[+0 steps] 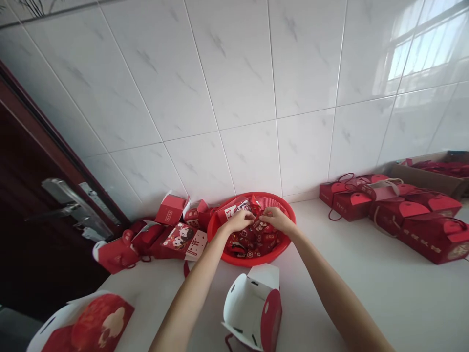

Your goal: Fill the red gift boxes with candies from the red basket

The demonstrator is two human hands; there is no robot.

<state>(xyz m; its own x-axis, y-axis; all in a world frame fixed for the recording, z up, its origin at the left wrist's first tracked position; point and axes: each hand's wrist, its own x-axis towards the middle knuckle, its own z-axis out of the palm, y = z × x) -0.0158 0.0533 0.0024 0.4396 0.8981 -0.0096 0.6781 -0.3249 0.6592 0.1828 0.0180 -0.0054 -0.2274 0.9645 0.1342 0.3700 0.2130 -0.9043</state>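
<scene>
A red plastic basket with a perforated wall stands against the tiled wall, filled with small shiny red wrapped packets. Both hands are over it, close together. My left hand is closed, its fingertips pinching at the red packets. My right hand is also closed, thumb and fingers pinched on a red packet with pale print. Exactly what the left fingertips hold is hidden. In front of the basket, between my forearms, an open gift box shows its white inside, with red outer sides and raised flaps.
Several red boxes crowd the left of the basket, beside a dark door with a metal handle. Another open box sits at the near left. Closed red boxes with cord handles line the right, before a brown carton.
</scene>
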